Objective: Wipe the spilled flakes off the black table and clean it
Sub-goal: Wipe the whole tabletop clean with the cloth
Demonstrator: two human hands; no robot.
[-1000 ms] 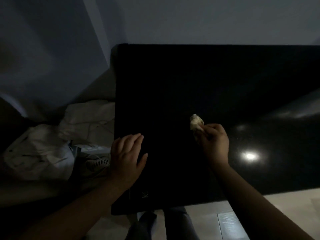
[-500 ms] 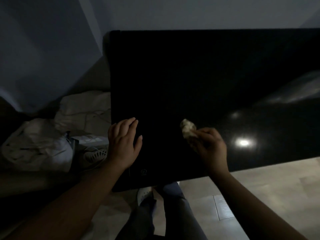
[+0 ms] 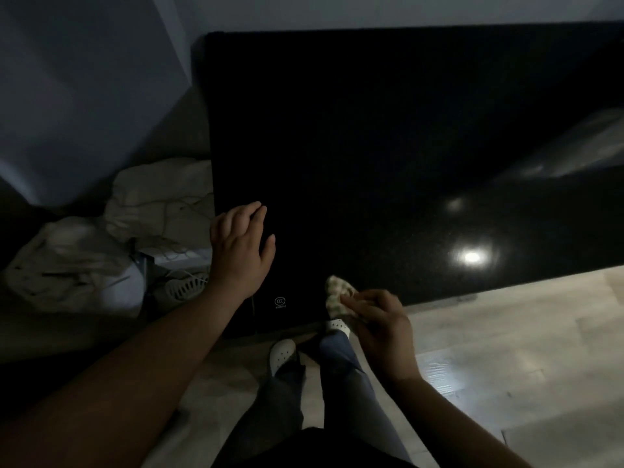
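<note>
The glossy black table [image 3: 388, 146] fills the middle of the dim head view. My right hand [image 3: 378, 329] grips a small crumpled pale cloth [image 3: 337, 295] at the table's near edge, the cloth sticking out past my fingers. My left hand [image 3: 241, 248] rests flat on the table's near left corner, fingers straight. I cannot make out any flakes on the dark surface.
A heap of white cloth and bags [image 3: 101, 251] lies on the floor left of the table. Pale wooden floor [image 3: 506, 349] runs along the near right. My legs and white shoes [image 3: 282, 354] stand right at the table's near edge. A wall rises behind.
My right hand has drawn the cloth across the table toward me, from mid-surface to the near edge. The left hand has stayed flat on the left corner. The view has tilted down.
</note>
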